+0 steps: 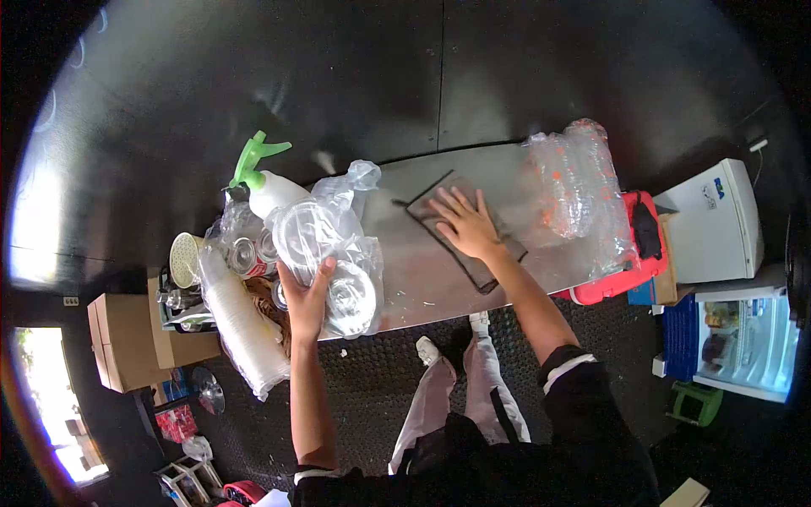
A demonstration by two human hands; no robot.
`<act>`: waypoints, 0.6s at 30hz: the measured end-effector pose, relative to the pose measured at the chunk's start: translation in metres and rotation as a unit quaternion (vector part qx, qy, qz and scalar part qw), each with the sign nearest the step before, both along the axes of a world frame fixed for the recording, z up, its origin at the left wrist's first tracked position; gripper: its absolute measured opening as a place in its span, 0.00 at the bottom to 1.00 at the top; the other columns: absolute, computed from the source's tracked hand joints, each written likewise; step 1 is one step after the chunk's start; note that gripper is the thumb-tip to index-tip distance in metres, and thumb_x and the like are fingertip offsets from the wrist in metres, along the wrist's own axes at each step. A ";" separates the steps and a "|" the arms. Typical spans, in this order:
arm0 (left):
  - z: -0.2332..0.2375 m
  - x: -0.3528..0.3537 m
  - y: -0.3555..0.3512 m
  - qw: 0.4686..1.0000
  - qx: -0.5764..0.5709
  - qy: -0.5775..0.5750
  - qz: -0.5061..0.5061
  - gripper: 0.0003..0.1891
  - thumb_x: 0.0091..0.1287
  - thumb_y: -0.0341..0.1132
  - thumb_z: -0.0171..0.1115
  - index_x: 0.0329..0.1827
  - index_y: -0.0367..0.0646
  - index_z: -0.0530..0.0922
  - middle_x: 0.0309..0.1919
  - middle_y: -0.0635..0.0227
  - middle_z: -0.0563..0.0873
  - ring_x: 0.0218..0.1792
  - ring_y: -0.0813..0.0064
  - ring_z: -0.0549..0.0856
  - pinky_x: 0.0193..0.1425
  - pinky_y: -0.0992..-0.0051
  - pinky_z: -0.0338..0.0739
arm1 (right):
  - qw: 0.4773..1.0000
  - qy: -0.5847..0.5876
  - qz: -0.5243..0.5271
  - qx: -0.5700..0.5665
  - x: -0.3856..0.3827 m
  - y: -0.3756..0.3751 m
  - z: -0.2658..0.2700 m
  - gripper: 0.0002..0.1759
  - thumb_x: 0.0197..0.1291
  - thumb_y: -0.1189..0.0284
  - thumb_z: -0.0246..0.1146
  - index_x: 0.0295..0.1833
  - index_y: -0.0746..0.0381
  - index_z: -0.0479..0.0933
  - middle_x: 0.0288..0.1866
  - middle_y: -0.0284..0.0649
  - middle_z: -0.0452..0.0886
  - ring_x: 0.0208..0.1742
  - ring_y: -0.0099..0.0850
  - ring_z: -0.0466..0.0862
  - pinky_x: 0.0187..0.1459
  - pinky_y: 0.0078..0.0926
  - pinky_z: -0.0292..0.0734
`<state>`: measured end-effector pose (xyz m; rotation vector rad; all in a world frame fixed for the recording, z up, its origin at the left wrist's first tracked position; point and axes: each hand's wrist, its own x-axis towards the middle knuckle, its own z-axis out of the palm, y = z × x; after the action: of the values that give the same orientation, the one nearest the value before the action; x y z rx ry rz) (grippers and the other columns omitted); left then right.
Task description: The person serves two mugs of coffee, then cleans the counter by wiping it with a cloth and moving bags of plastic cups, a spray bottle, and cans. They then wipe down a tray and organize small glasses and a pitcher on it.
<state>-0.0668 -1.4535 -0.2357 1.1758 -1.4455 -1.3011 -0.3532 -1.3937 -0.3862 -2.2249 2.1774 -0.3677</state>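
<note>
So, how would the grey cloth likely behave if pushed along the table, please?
Probably floppy: the cloth lies flat under the right hand. It likely slides easily, since the table looks smooth and shiny. Its free edges may bunch, being thin.

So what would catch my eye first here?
The green-triggered spray bottle at the left end of the metal table stands out, beside a clear plastic bag of lids that the person's left grip holds. In the middle the right grip lies flat on a dark cloth; a bag of bottles sits at the right end.
</note>
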 end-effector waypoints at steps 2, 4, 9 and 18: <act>0.004 -0.001 0.000 1.000 0.003 0.009 -0.004 0.31 0.61 0.33 0.69 0.62 0.33 0.61 0.54 0.60 0.75 0.52 0.73 0.75 0.57 0.75 0.70 | 0.998 0.002 -0.067 -0.016 -0.001 0.011 0.001 0.28 0.70 0.54 0.43 0.73 0.47 0.58 0.77 0.34 0.53 0.77 0.36 0.51 0.70 0.64 0.39; 0.007 -0.003 0.001 1.000 -0.002 -0.007 -0.017 0.32 0.62 0.33 0.68 0.63 0.33 0.60 0.55 0.60 0.74 0.52 0.74 0.75 0.58 0.76 0.69 | 0.998 0.014 -0.067 -0.008 0.021 0.019 0.000 0.28 0.70 0.54 0.42 0.73 0.48 0.58 0.77 0.35 0.53 0.77 0.38 0.51 0.70 0.64 0.39; -0.007 -0.012 0.002 0.997 -0.015 0.040 -0.070 0.32 0.62 0.31 0.67 0.64 0.32 0.60 0.55 0.60 0.74 0.53 0.75 0.75 0.58 0.76 0.69 | 0.997 -0.038 0.044 0.045 0.098 0.043 0.004 0.28 0.70 0.53 0.41 0.73 0.49 0.58 0.77 0.37 0.52 0.78 0.39 0.47 0.71 0.63 0.35; -0.022 -0.067 0.017 0.995 0.002 0.053 -0.083 0.29 0.59 0.34 0.71 0.57 0.28 0.65 0.51 0.58 0.77 0.49 0.74 0.77 0.55 0.75 0.72 | 0.968 -0.204 0.098 0.111 0.104 0.081 0.018 0.15 0.65 0.70 0.51 0.55 0.58 0.74 0.57 0.42 0.77 0.63 0.34 0.73 0.73 0.52 0.46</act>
<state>-0.1343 -1.4367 -0.2581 0.9893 -1.4884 -1.4573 -0.2494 -1.3124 -0.3678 -2.0042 1.6871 -0.4970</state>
